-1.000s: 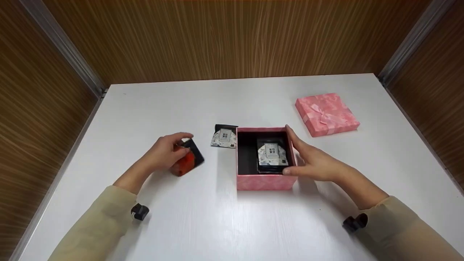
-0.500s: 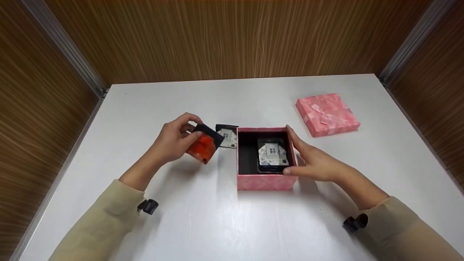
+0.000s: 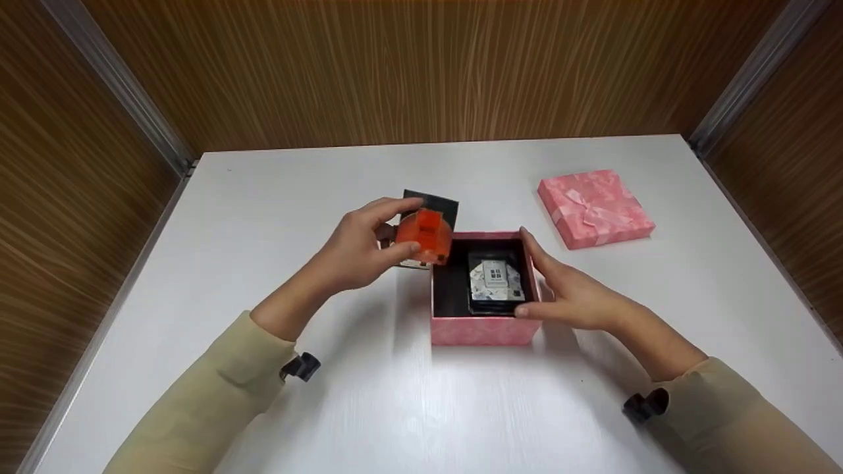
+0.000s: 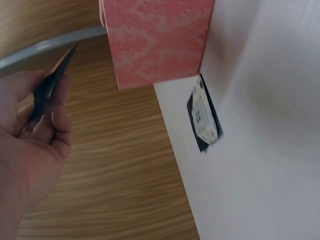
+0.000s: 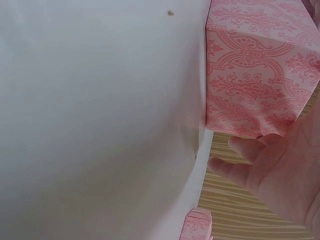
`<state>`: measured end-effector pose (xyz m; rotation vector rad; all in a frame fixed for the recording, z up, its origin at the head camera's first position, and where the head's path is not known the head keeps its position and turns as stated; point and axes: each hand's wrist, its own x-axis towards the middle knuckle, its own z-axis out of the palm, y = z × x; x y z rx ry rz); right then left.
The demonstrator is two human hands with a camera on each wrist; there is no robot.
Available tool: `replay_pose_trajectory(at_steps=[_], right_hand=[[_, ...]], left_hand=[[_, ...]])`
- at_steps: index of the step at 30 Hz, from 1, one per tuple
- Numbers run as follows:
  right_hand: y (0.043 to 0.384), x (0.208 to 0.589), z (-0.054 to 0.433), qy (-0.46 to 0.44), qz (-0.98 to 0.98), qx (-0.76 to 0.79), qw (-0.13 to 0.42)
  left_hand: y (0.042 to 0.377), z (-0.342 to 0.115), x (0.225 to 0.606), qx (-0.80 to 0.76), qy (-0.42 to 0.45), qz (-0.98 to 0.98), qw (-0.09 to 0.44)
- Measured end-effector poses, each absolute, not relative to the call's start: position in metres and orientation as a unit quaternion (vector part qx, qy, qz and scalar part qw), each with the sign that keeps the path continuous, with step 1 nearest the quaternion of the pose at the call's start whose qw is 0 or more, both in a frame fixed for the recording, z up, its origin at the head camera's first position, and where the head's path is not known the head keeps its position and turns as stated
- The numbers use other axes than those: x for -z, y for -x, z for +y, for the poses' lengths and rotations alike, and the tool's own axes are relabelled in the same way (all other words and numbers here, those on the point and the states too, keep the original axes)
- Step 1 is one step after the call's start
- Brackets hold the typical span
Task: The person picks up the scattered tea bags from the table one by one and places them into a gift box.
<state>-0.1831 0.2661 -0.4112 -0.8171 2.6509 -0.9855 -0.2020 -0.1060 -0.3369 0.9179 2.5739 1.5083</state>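
My left hand pinches an orange-and-black sachet between thumb and fingers, raised over the far left corner of the pink gift box. In the left wrist view the sachet shows almost edge-on. Around the right side of the box my right hand holds on, thumb at the near corner and a finger at the far one. Inside, on the right, lies a stack of black-and-white sachets; the left part shows bare dark bottom. Another black-and-white sachet lies beside the box, mostly hidden by the left hand in the head view.
The box's pink lid with a ribbon bow lies at the back right of the white table. Wood-grain panels stand behind the table and at both sides.
My left hand has lifted the orange-and-black sachet and carried it right and away from me, from the table at the left to the box's far left corner. My right hand has stayed on the box.
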Motion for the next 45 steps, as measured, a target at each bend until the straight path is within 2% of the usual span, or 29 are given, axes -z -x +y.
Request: replay_pose_trajectory(at_steps=[10,45], right_hand=[[0.183,0.411,0.266,0.271,0.900,0.326,0.099],[0.184,0.414,0.268,0.273,0.902,0.320,0.099]], left_hand=[[0.202,-0.071,0.340,-0.488,-0.310,0.815,0.044],[0.207,-0.001,0.375,-0.261,-0.347,0.899,0.064]])
